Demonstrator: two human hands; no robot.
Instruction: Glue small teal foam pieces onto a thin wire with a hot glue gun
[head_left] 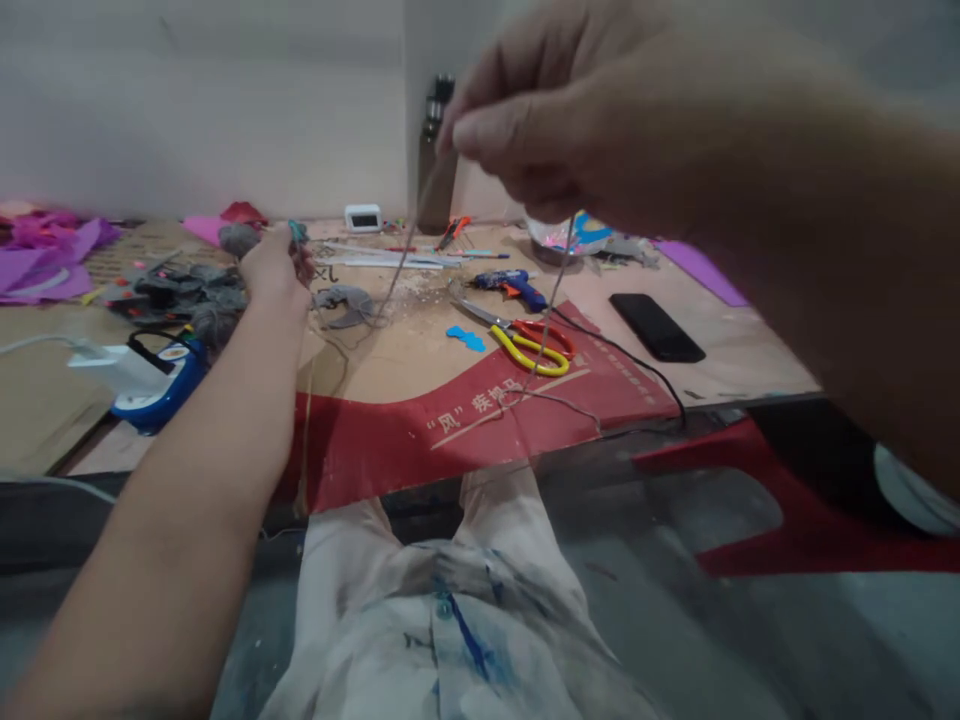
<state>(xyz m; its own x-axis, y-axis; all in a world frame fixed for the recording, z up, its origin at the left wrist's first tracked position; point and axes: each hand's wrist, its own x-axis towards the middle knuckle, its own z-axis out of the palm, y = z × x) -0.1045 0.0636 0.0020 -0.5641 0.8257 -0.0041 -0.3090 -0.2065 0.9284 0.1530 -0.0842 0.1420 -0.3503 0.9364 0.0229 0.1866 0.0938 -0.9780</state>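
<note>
My right hand (540,120) is raised high and close to the camera, thumb and forefinger pinched on a strand of grey yarn (405,255). One length slants down to the cardboard; another hangs below the palm to the red paper. My left hand (276,258) reaches to the back left with its fingers curled, mostly hidden from me. A grey ball of yarn (238,238) and a small teal piece (298,231) show at its sides; what it grips is unclear. A grey crescent-like piece (341,305) lies just right of that hand.
Scissors (532,345) with red and yellow handles, a blue glue gun (514,287) and a black phone (656,327) lie to the right. A blue power strip (161,390) sits front left. Behind stand a dark bottle (436,170) and a white clock (364,218). Red printed paper (375,460) overhangs the edge.
</note>
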